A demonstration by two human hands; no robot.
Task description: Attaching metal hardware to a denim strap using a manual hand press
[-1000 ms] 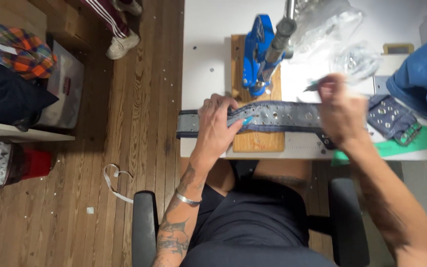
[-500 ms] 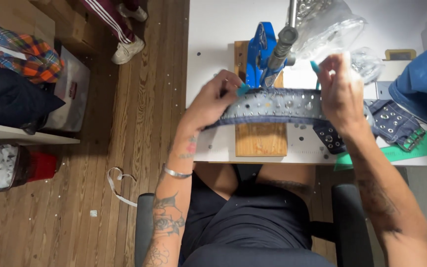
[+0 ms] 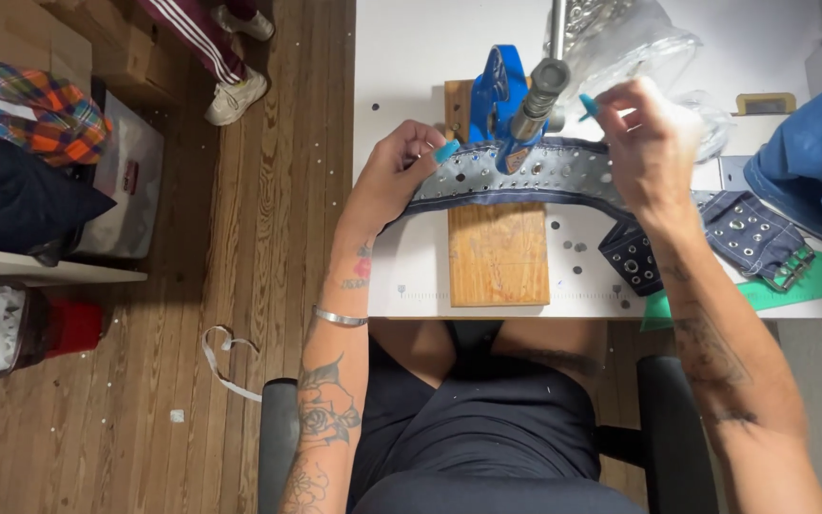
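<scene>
Both hands — left hand (image 3: 394, 174), right hand (image 3: 654, 143) — stretch studded belt (image 3: 563, 171) under blue press (image 3: 506, 100).

**Room and Furniture**

Wooden plank floor (image 3: 240, 314), scattered with small white specks. White worktable (image 3: 411, 57) at upper right. Black chair (image 3: 283, 443) below it. Low white shelf (image 3: 40, 266) at left, beside a red bin (image 3: 73, 328).

White table (image 3: 411, 57): wooden board (image 3: 499, 255), loose eyelets (image 3: 568, 246), green ruler (image 3: 792, 286).
</scene>
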